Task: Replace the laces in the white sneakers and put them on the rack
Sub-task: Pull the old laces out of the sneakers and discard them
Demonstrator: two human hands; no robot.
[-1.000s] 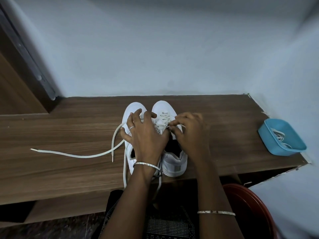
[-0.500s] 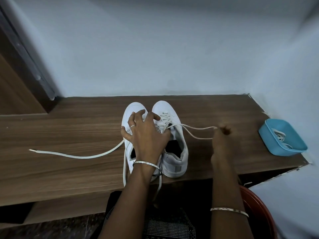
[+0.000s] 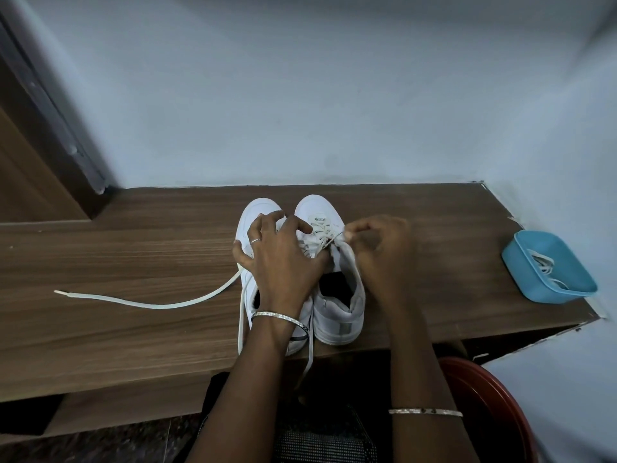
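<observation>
Two white sneakers stand side by side, toes away from me, on the wooden shelf (image 3: 133, 329). My left hand (image 3: 282, 262) lies spread over the left sneaker (image 3: 257, 212) and presses the tongue area of the right sneaker (image 3: 337, 302). My right hand (image 3: 380, 252) pinches the white lace (image 3: 329, 242) at the right sneaker's eyelets. A loose lace (image 3: 147, 300) trails from the left sneaker across the shelf to the left, and more lace hangs over the front edge.
A blue plastic tub (image 3: 551, 265) holding white laces sits at the shelf's right end by the wall. A red round stool or bucket (image 3: 494, 402) stands below at the right. A wooden door frame (image 3: 40, 135) is at the left.
My right hand, which had pulled the lace out to the right half a second ago, has come back to the right sneaker's eyelets. My left hand has stayed on the shoes.
</observation>
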